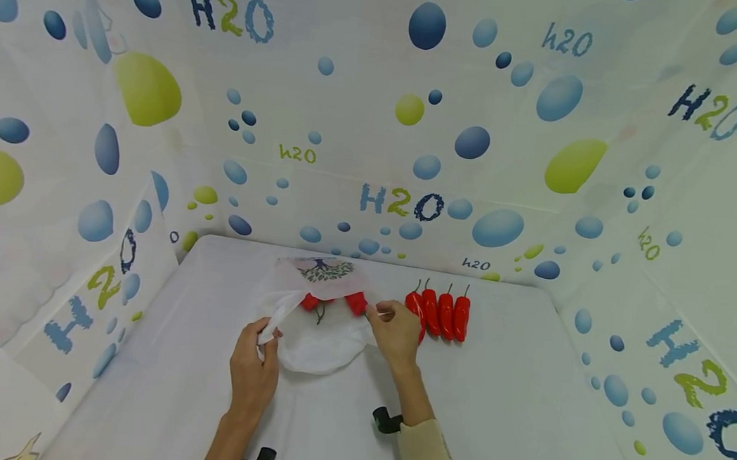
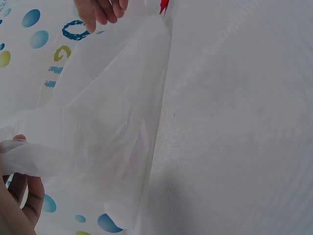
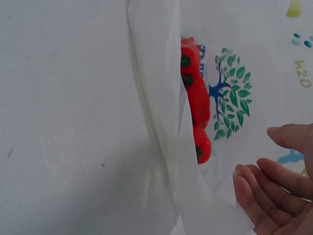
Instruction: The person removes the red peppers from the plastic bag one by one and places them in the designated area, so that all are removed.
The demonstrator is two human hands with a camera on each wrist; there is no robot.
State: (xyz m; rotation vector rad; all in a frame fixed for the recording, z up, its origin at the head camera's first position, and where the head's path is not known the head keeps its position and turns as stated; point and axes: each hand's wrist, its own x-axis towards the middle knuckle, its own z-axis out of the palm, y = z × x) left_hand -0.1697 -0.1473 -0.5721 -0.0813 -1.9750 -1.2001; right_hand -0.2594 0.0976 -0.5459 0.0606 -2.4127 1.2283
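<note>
The white bag [image 1: 322,361] looks to be light, limp and easily creased, best taken by the rim of its mouth, where it is pinched by the left hand [image 1: 255,371]. It is set on the tabletop [image 1: 510,393] between and slightly ahead of both hands, with red peppers [image 1: 356,303] seen inside. The right hand [image 1: 395,330] is held near the bag's right edge, thumb and fingers parted; whether the film is touched there cannot be told.
</note>
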